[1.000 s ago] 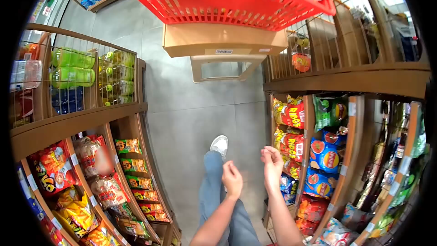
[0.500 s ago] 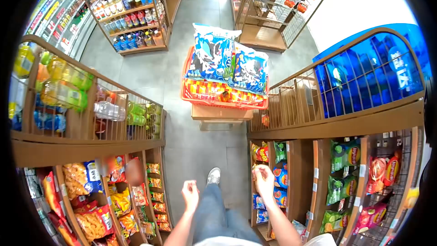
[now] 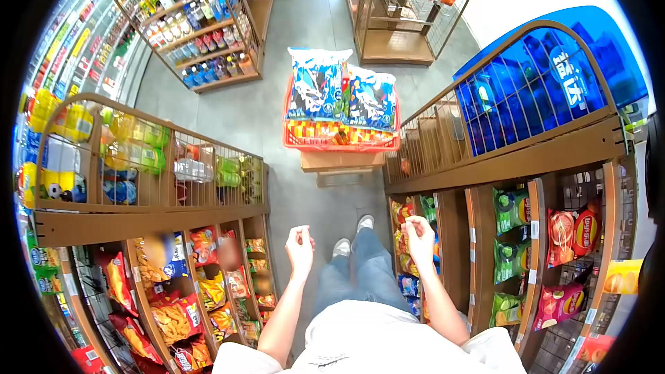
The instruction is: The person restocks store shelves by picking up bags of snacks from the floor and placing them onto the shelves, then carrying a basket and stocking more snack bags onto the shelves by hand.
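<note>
you stand in a narrow snack aisle, both hands raised in front of your waist and holding nothing. your left hand point(image 3: 300, 244) is curled loosely, fingers folded in, just right of the near left shelf of chip bags point(image 3: 208, 291). your right hand point(image 3: 418, 232) is likewise half-closed and empty, right beside the snack packets point(image 3: 402, 215) on the right shelf, nearer to stock than the left. straight ahead, well apart from both hands, a red basket point(image 3: 339, 135) sits on a cardboard box point(image 3: 341, 161), piled with blue snack bags point(image 3: 343, 93), its long side running left to right across the aisle.
</note>
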The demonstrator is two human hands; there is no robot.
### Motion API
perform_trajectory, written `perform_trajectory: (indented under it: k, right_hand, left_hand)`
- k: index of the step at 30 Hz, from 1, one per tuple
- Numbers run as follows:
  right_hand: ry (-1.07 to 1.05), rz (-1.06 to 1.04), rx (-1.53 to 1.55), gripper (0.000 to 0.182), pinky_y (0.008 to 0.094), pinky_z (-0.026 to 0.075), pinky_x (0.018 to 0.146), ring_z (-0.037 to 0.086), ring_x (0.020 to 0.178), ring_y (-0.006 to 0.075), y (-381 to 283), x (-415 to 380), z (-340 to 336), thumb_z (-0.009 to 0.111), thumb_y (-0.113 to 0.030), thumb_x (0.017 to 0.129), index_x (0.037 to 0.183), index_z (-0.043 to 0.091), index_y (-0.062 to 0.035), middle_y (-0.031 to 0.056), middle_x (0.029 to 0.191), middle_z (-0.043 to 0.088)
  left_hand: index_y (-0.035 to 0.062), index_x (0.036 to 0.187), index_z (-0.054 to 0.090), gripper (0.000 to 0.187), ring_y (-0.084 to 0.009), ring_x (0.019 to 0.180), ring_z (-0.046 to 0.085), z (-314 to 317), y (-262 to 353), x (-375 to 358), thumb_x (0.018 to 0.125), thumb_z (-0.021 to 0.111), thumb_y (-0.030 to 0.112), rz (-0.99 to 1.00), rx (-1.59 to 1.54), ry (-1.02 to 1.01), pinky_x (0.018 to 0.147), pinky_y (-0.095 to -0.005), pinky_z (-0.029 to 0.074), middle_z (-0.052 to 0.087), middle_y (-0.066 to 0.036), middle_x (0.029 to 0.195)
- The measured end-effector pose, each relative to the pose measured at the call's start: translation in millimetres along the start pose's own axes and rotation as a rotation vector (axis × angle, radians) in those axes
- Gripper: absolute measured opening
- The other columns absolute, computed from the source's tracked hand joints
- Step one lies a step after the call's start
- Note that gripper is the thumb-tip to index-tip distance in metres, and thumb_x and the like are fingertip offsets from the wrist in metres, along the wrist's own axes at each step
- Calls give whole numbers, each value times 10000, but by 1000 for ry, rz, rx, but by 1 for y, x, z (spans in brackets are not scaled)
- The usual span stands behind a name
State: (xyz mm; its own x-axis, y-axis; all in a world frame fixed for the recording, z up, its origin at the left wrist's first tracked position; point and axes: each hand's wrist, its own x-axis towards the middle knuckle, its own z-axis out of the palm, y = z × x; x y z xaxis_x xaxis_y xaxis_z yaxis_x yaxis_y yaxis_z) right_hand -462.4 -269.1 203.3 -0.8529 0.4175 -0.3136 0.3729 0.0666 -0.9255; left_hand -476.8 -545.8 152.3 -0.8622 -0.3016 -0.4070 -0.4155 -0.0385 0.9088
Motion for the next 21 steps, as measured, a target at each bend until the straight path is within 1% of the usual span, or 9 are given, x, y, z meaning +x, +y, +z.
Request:
perform_trajectory:
  k: [3, 6, 10, 12, 15, 19, 21]
  right_hand:
    - [-8, -1, 78, 78, 254, 532, 743, 645, 814, 125, -7, 21, -1, 570, -62, 932, 992, 602, -23, 61, 877, 664]
    - [-20, -24, 123, 77, 235, 535, 698, 644, 792, 116, -13, 49, -4, 572, -73, 936, 989, 608, -30, 51, 855, 662]
    - [-37, -79, 246, 90, 252, 541, 691, 646, 786, 119, -29, 81, -3, 563, -75, 941, 1005, 606, -28, 57, 855, 664]
    - [-52, -75, 281, 85, 245, 527, 686, 638, 776, 112, -36, 94, 0, 564, -71, 939, 1000, 604, -29, 53, 850, 664]
    - [-84, -53, 314, 84, 240, 516, 680, 634, 770, 105, -44, 108, 7, 564, -74, 939, 1000, 600, -29, 51, 844, 664]
    - [-108, -33, 319, 89, 236, 516, 674, 635, 769, 105, -50, 122, 16, 568, -84, 938, 998, 600, -25, 54, 844, 668]
    - [-120, 20, 332, 87, 230, 516, 669, 634, 767, 103, -53, 127, 22, 569, -84, 938, 996, 601, -27, 53, 846, 669]
  left_hand:
    - [47, 996, 605, 155, -44, 549, 502, 13, 26, 5, 979, 518, 174, 43, 42, 1, 450, -192, 390, 543, 14, 658]
    - [46, 1005, 606, 154, -53, 575, 518, 28, 52, 14, 977, 518, 170, 93, 39, -19, 475, -197, 412, 553, 6, 672]
    - [38, 1023, 608, 166, -64, 593, 541, 49, 82, 25, 978, 519, 171, 154, 73, -40, 494, -204, 433, 568, -4, 687]
    - [29, 1029, 606, 177, -72, 607, 560, 58, 93, 27, 980, 518, 174, 174, 71, -60, 503, -211, 447, 580, -14, 699]
    - [16, 1032, 587, 167, -92, 596, 569, 67, 102, 27, 980, 512, 157, 190, 80, -95, 493, -222, 463, 573, -27, 702]
    - [10, 1039, 588, 180, -103, 611, 587, 67, 101, 33, 981, 513, 163, 150, 77, -88, 506, -232, 480, 588, -40, 716]
    - [7, 1038, 588, 184, -111, 616, 599, 64, 99, 41, 980, 513, 165, 147, 61, -78, 504, -239, 493, 595, -47, 722]
